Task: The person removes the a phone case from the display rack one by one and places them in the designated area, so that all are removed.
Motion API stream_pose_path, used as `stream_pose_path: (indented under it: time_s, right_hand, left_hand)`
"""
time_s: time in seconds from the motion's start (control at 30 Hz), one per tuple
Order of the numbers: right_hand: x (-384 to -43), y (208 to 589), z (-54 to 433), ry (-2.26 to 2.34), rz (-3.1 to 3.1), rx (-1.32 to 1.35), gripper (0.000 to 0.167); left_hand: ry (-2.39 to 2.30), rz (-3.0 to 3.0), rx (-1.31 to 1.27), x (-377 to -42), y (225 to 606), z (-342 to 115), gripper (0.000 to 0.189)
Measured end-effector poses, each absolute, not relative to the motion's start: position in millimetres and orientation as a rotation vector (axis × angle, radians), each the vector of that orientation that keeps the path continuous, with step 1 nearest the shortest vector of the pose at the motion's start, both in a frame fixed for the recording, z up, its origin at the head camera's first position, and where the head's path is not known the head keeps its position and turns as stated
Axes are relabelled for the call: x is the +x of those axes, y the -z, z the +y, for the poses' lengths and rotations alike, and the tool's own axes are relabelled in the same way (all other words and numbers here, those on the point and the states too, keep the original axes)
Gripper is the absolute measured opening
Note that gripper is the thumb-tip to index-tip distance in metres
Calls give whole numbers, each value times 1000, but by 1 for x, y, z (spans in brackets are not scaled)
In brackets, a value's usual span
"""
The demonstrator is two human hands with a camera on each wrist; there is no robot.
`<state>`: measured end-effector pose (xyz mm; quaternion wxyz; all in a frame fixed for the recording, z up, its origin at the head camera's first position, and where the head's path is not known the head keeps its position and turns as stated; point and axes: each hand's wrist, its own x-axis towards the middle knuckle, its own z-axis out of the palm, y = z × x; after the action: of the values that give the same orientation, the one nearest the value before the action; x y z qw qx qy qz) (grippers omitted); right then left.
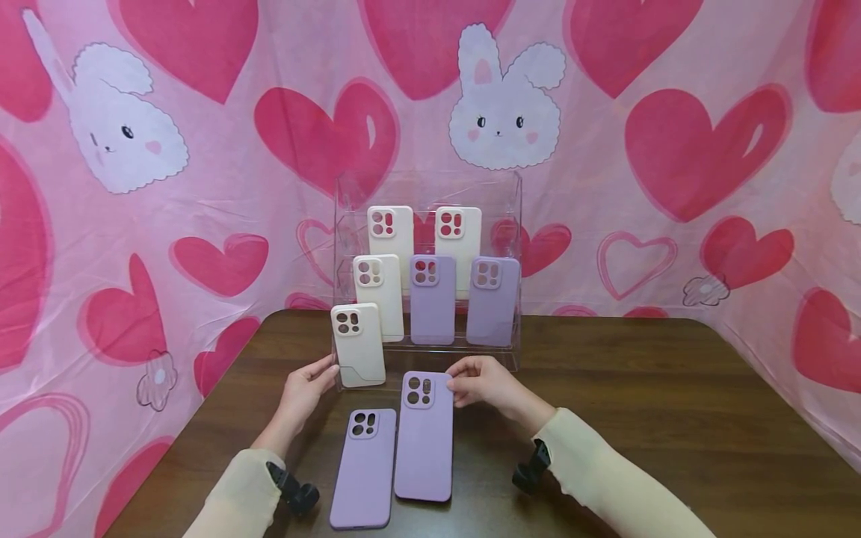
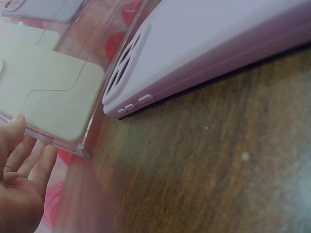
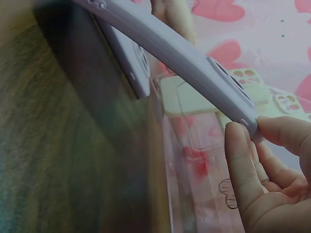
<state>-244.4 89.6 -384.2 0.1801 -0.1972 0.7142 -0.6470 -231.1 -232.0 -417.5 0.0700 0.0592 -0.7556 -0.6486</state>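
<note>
- The right hand [image 1: 486, 385] pinches the held purple case [image 1: 427, 448] at its upper right corner, between thumb and fingers. Its top end is lifted off the table [image 1: 639, 396], in front of the rack's front edge; whether the lower end touches the wood cannot be told.
- A pinch at one corner gives little control: the case could pivot or slip, most likely under its own weight.
- The left hand [image 1: 304, 392] is loosely extended, thumb and fingertips against the near left corner of the clear rack [image 1: 430, 193]. How firmly it presses cannot be told; too hard a push could slide or twist the rack.
- The flat purple case [image 1: 363, 478] lies on the table toward its near edge, just left of the held one. A dropped or swinging case would probably knock it askew.
- The front white case [image 1: 359, 347] stands at the left end of the rack's lowest step, beside the left fingers. A careless nudge could tip it.
- Behind it, the middle step carries a white case [image 1: 381, 306] and two purple cases [image 1: 433, 306]; the upper step, two white cases [image 1: 397, 243]. A jolt to the rack might shift them all.
</note>
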Motion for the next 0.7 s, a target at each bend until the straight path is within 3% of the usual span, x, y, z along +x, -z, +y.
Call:
stream_pose_path:
  time_s: [0.7]
  right_hand:
    - [-241,414,86,1700,2065,-584,27]
  left_hand:
    - [1934,-2281,180,-232,417,-232,42]
